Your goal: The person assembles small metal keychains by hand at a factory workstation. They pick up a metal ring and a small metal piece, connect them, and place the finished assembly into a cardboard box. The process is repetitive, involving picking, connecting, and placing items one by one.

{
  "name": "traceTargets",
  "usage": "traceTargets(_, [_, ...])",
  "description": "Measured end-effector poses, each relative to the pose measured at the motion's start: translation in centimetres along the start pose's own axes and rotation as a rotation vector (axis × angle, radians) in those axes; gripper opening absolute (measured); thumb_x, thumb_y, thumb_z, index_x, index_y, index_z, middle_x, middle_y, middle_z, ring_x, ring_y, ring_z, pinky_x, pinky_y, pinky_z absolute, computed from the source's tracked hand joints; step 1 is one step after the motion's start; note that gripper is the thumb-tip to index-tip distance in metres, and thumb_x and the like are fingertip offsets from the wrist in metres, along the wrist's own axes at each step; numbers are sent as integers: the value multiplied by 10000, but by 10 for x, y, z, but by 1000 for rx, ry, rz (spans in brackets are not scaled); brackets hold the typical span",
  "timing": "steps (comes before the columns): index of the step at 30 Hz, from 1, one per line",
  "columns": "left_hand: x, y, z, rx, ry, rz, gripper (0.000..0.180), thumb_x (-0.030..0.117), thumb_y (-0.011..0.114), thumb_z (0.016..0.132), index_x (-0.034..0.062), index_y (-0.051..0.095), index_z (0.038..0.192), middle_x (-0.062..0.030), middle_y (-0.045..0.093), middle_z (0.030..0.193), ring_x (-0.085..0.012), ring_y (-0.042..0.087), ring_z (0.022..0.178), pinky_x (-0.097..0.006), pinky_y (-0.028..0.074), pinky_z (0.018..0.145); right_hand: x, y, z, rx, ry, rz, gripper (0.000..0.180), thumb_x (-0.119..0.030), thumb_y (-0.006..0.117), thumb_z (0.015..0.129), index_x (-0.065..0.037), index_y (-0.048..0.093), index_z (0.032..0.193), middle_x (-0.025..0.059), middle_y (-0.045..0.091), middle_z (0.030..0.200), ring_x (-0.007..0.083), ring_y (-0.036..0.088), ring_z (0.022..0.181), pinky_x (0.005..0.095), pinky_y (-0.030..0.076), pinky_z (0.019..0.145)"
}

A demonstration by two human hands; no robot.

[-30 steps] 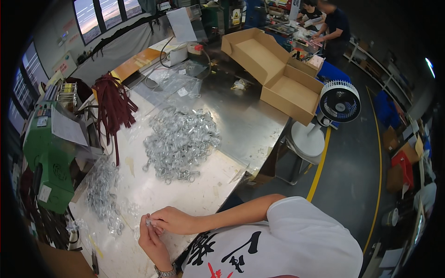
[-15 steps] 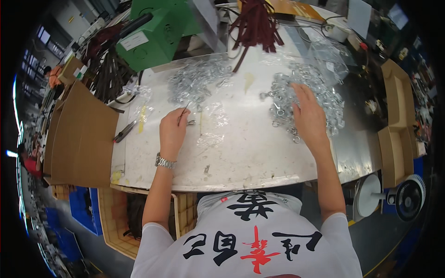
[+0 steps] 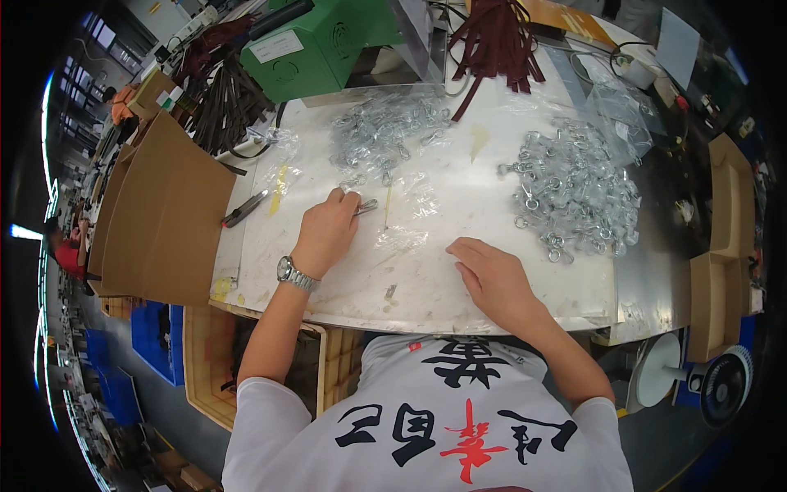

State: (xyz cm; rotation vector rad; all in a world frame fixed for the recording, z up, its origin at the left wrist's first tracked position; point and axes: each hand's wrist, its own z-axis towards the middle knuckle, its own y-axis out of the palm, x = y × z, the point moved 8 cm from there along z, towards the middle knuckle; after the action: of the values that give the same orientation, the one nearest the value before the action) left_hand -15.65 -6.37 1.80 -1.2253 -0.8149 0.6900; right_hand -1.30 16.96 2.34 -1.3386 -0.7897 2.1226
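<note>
My left hand (image 3: 326, 234), with a metal watch (image 3: 295, 275) on its wrist, is closed over the left middle of the white worktop. A small silver metal clasp (image 3: 366, 207) pokes out past its fingertips. Lower and to the right, my right hand (image 3: 498, 283) hovers just above the tabletop, fingers stretched out and thumb apart, with nothing visible in it. Beyond my left hand lies a heap of small clear bags with metal fittings (image 3: 385, 127). Farther right spreads a larger pile of metal swivel hooks (image 3: 574, 193) among clear plastic.
An upright cardboard box (image 3: 164, 217) borders the left edge, beside a utility knife (image 3: 244, 209). At the back are a green machine (image 3: 311, 53) and dark red straps (image 3: 496, 49). Brown straps (image 3: 225, 107) hang behind the box. A fan (image 3: 725, 377) stands low right.
My right hand has drawn back from the hook pile toward the near middle of the table. The left hand stays nearby, with the clasp now showing at its fingertips. The view has shifted slightly.
</note>
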Motion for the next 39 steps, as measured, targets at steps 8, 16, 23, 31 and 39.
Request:
traceTargets(8, [-15, -6, 6, 232, -49, -230, 139, 60, 685, 914, -13, 686, 1033, -171, 738, 947, -325, 707, 783, -415, 554, 700, -3, 18, 11, -87, 99, 271, 287, -114, 667, 1004, -4, 670, 1269, 157, 713, 1279, 328, 739, 973, 388, 600, 855])
traceTargets(16, [93, -4, -7, -183, -62, -944, 168, 87, 710, 986, -36, 752, 1092, -58, 737, 874, -65, 602, 752, -252, 477, 665, 38, 16, 20, -130, 427, 817, 339, -180, 720, 1017, 6, 648, 1290, 106, 758, 989, 127, 721, 821, 272, 585, 703])
traceTargets(23, [117, 12, -6, -162, -123, -1175, 160, 122, 650, 1048, -19, 715, 1011, 12, 635, 724, 5, 395, 480, -194, 264, 419, 38, -1, 5, -4, 369, 769, 169, -99, 669, 1010, 49, 676, 928, 92, 731, 749, 132, 693, 610, 282, 558, 548])
traceTargets(31, [103, 13, -22, 28, -140, -1145, 314, 211, 626, 1090, 2, 646, 857, 17, 564, 645, -15, 396, 472, -204, 267, 418, 25, 2, 1, -9, 345, 942, 207, -111, 665, 1011, 59, 670, 893, 108, 726, 726, 136, 681, 560, 276, 546, 507])
traceTargets(39, [137, 13, -29, -181, -158, -1390, 223, 187, 644, 1075, -13, 664, 978, -32, 645, 751, -19, 391, 464, -196, 264, 408, 29, -18, -13, 27, 342, 871, 211, -116, 668, 1007, 56, 667, 884, 110, 730, 717, 141, 698, 573, 283, 556, 513])
